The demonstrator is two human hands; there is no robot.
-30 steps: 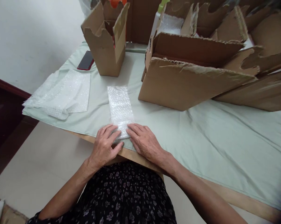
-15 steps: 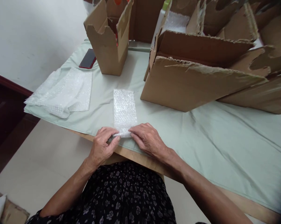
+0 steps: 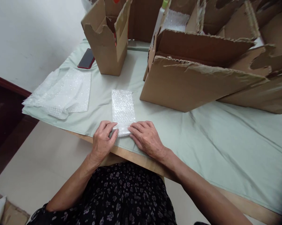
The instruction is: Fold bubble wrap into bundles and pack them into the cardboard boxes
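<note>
A narrow piece of bubble wrap (image 3: pixel 123 106) lies flat on the green cloth near the table's front edge, its near end folded over. At the left of that folded end is my left hand (image 3: pixel 103 137), thumb and index finger apart, fingertips touching the wrap's edge. My right hand (image 3: pixel 145 136) rests at the right side of the fold, its fingertips on top of the wrap and the fingers spread a little. Neither hand lifts the wrap off the cloth.
More bubble wrap (image 3: pixel 61 93) is piled on the left, with a phone (image 3: pixel 86 58) behind it. A tall cardboard box (image 3: pixel 110 50) stands at the back. Larger open cardboard boxes (image 3: pixel 190 84) fill the back right. The wooden table edge (image 3: pixel 136 160) runs in front.
The fold at the wrap's near end now lies flatter. My fingers have moved slightly forward onto it, and my left thumb and index finger have loosened from the corner.
</note>
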